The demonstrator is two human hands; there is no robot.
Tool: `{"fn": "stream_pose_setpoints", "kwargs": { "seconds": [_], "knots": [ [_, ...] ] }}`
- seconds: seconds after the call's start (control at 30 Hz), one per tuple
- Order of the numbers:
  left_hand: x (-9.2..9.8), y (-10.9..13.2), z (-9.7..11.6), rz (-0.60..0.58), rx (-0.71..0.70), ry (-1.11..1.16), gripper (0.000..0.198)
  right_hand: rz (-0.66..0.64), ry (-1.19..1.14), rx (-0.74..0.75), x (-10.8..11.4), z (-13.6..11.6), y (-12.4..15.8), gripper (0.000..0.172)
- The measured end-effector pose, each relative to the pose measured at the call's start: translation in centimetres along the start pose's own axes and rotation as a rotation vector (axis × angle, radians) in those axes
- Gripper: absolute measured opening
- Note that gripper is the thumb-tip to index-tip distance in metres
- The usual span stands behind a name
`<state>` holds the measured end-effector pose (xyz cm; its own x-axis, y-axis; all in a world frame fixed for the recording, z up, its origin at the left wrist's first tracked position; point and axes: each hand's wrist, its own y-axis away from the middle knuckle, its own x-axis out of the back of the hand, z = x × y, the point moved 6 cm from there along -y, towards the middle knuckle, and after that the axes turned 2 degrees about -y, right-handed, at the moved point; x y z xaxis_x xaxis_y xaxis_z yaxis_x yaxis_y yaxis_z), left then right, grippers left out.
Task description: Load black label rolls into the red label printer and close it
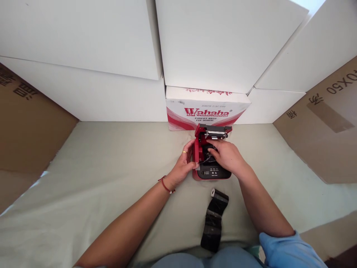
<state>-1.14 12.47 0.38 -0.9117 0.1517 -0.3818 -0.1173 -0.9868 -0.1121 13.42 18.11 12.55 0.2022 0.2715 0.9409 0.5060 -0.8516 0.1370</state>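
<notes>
A small red and black label printer [214, 173] stands on the cloth with its lid [216, 130] raised toward the back. My left hand [185, 162] grips the printer's left side, thumb at the front corner and fingers along the wall. My right hand [227, 154] reaches into the open compartment from the right, thumb and forefinger bent around something dark that I cannot make out. Part of the inside is hidden under that hand. In front of the printer lies a black ribbon roll [220, 196] with a white core, its loose strip unrolled toward my body.
Right behind the printer is a white and red Wahaha water carton [206, 108]. Large white boxes [117, 96] form a wall at the back. Brown cardboard [30, 126] stands on the left, and a printed cardboard panel [323, 130] on the right. Pale green cloth [111, 163] covers the table.
</notes>
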Motion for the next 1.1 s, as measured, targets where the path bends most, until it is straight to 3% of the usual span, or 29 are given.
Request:
{"fn": "stream_pose_setpoints", "kwargs": {
  "seconds": [0.13,0.23,0.37,0.47,0.6,0.87,1.1],
  "knots": [
    [0.0,0.1,0.2,0.020,-0.008,0.012,0.095,0.123,-0.263,0.273,1.3,-0.7,3.5,0.034],
    [0.0,0.1,0.3,0.032,0.008,0.016,0.096,0.203,-0.310,0.373,2.5,-0.6,5.6,0.032],
    [0.1,0.1,0.1,0.034,0.017,-0.002,0.097,0.284,-0.075,0.209,2.8,0.9,4.6,0.036],
    [0.2,0.1,0.2,0.033,-0.020,-0.045,0.095,0.133,0.106,0.081,1.7,1.3,2.4,0.038],
    [0.1,0.1,0.3,0.034,-0.022,-0.034,0.096,-0.030,0.260,0.027,1.0,0.2,0.7,0.041],
    [0.1,0.1,-0.1,0.016,0.006,0.024,0.097,-0.135,0.370,0.003,0.6,-1.8,-0.4,0.047],
    [0.3,0.1,-0.2,0.019,0.004,-0.010,0.098,-0.116,0.371,-0.060,0.3,-1.1,-0.9,0.045]
  ]
}}
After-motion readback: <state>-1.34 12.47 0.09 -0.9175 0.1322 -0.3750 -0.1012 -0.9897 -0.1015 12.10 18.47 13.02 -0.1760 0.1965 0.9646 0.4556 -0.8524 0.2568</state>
